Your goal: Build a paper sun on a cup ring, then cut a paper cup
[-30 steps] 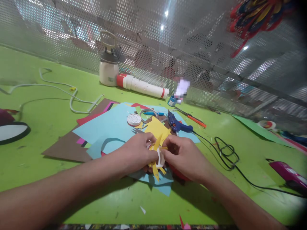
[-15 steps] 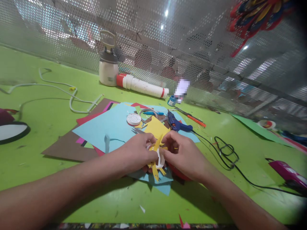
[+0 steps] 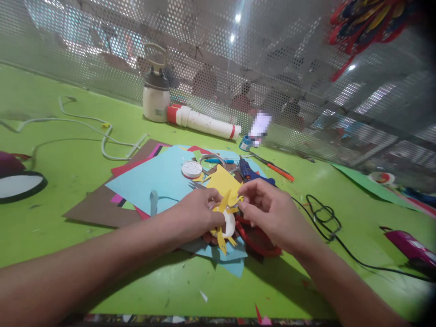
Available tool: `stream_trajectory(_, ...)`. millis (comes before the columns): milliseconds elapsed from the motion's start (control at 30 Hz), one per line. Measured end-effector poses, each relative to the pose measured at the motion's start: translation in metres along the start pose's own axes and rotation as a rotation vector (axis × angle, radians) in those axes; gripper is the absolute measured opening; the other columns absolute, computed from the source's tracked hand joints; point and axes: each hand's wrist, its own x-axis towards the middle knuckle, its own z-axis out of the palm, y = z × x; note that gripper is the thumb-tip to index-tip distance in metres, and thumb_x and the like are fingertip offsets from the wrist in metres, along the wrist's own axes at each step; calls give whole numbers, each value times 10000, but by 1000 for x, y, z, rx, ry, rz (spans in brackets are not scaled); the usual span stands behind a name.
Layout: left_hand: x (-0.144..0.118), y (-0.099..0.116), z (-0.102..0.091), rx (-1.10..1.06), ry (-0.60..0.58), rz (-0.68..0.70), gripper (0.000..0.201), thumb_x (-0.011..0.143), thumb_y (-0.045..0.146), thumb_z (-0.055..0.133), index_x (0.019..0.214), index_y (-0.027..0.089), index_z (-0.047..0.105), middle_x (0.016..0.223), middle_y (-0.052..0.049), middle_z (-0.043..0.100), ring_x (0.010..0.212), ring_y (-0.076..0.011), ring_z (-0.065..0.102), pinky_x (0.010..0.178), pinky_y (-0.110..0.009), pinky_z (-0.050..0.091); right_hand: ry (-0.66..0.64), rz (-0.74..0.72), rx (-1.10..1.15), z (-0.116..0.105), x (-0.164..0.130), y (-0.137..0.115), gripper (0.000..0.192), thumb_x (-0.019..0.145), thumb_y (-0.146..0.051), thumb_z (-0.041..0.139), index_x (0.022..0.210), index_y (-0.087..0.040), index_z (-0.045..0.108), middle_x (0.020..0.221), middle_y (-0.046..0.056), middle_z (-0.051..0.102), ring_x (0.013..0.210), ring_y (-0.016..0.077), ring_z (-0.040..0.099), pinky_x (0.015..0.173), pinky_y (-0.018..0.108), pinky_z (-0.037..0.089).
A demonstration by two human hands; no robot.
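Both hands meet over the middle of the green worktop, on top of a loose stack of coloured paper sheets. The left hand is curled, its fingertips pressing a small paper piece, a white oval with yellow spiky strips around it, against the stack, while the right hand pinches one yellow point near the top of that piece between thumb and forefinger. The piece lies just in front of a yellow sheet, and a red scissor handle shows under the right wrist. A blue glue gun lies just behind the hands with its black cord looping off to the right; a round white tape roll sits on the blue paper, and a white glue bottle lies on its side beside an upright cream flask at the mesh wall. By my judgement the work in hand is setting or shaping the yellow points on the oval. It would go best with the left hand holding the oval flat and steady, the right hand gripping each strip close to its root, not its thin tip, so it bends without tearing, and both wrists kept clear of the scissors.
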Motion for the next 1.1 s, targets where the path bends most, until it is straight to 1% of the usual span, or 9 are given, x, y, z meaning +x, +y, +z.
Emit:
stream_trajectory(100,0,0,0,-14,-1,-24,262,619,118,560,873,171,520,597,27,592,429,-105,523,436,-222,430,3,-8,21,-2,2,3,164,762,-238,586,910,-192,532,705,-16,564,612,134,560,564,273,463)
stream_trajectory(200,1,0,0,-18,-21,-15,233,628,133,565,856,172,538,581,24,597,418,-105,525,432,-221,432,-42,-9,24,0,2,3,228,754,-207,603,975,-187,551,789,7,594,705,149,592,643,288,498)
stream_trajectory(267,1,-1,0,-11,-20,-12,217,632,134,567,843,173,541,573,28,591,421,-104,525,434,-219,435,-76,-9,-1,2,1,2,286,754,-183,609,1035,-193,558,817,5,601,709,143,595,660,286,503)
stream_trajectory(333,2,-2,0,-4,-11,-7,210,629,128,567,833,173,542,564,37,578,426,-105,530,437,-217,437,-89,-10,-41,4,0,1,311,760,-158,602,1066,-198,566,808,-3,602,677,132,585,641,275,496)
stream_trajectory(533,2,-3,1,-13,-13,12,218,601,112,574,808,172,544,563,56,567,427,-103,540,429,-212,437,-60,-55,-83,7,-1,2,302,776,-108,573,1065,-195,583,722,-28,588,626,119,550,605,253,474)
stream_trajectory(700,0,-1,1,-18,-23,3,178,614,103,569,768,175,520,524,67,545,406,-92,518,423,-206,432,-86,-94,-74,9,-3,6,285,812,-132,558,1086,-207,584,747,-20,593,647,125,555,617,260,470)
stream_trajectory(1100,1,-2,0,6,-24,-15,172,630,116,563,774,187,500,543,51,563,415,-101,526,431,-215,438,-101,-101,-85,9,-1,6,261,821,-140,563,1067,-216,609,746,-20,611,631,117,557,589,238,458)
